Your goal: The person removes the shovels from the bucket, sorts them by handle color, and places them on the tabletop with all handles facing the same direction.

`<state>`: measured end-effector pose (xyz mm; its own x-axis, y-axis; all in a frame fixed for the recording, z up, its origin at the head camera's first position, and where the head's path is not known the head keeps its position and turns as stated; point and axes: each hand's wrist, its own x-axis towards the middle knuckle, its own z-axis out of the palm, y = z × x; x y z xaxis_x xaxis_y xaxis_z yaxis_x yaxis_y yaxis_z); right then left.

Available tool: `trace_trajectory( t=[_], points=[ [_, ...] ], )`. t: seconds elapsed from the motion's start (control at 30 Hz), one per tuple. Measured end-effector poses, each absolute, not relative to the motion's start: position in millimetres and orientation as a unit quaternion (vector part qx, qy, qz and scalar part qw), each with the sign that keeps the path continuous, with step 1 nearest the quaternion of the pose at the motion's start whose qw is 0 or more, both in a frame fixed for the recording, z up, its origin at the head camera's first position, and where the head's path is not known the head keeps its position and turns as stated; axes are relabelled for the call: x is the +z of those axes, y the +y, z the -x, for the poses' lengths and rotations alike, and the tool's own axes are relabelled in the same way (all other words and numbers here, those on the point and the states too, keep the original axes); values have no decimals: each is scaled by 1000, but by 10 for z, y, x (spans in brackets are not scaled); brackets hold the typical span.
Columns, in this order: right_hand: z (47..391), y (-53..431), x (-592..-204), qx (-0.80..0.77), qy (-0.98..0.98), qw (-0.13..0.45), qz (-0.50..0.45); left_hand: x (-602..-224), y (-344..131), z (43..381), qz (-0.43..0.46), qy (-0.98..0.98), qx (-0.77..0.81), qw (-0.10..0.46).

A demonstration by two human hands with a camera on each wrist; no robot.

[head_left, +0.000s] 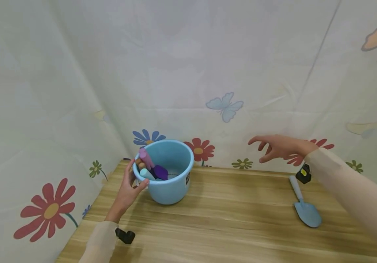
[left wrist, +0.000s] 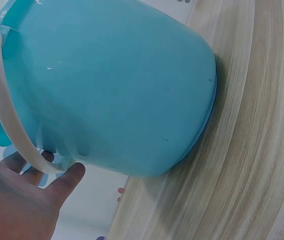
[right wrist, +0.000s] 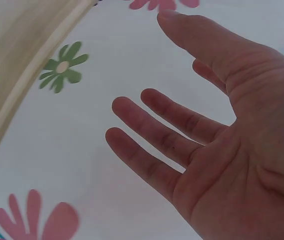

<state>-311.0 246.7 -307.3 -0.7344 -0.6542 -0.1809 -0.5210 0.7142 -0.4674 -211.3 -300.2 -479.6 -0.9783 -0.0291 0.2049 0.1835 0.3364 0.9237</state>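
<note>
A light blue bucket (head_left: pixel 168 193) stands on the table with my left hand (head_left: pixel 127 191) gripping its left side at the rim. In the left wrist view the bucket's white carrying handle (left wrist: pixel 9 112) hangs down beside my fingers. Inside the bucket lean a pink handle (head_left: pixel 146 159), brown pieces, a pale teal handle (head_left: pixel 146 173) and a purple piece (head_left: pixel 160 172); their lower parts are hidden. My right hand (head_left: pixel 275 146) hovers above the table's back edge with fingers spread and nothing in them. Below it and to the right lies a hand trowel (head_left: pixel 308 213).
The wood-grain table (head_left: pixel 227 215) runs up to a white curtain (head_left: pixel 181 73) printed with flowers and butterflies. This curtain closes off the back and the left side. A black wrist camera sits on each sleeve.
</note>
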Motion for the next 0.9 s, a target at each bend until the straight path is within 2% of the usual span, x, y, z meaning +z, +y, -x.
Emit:
trace_trajectory(
  t=[0.9],
  points=[
    [3161,1743,-2425,-165,900,164,370,-4767,-2996,2093,50,-809,-579,91]
  ],
)
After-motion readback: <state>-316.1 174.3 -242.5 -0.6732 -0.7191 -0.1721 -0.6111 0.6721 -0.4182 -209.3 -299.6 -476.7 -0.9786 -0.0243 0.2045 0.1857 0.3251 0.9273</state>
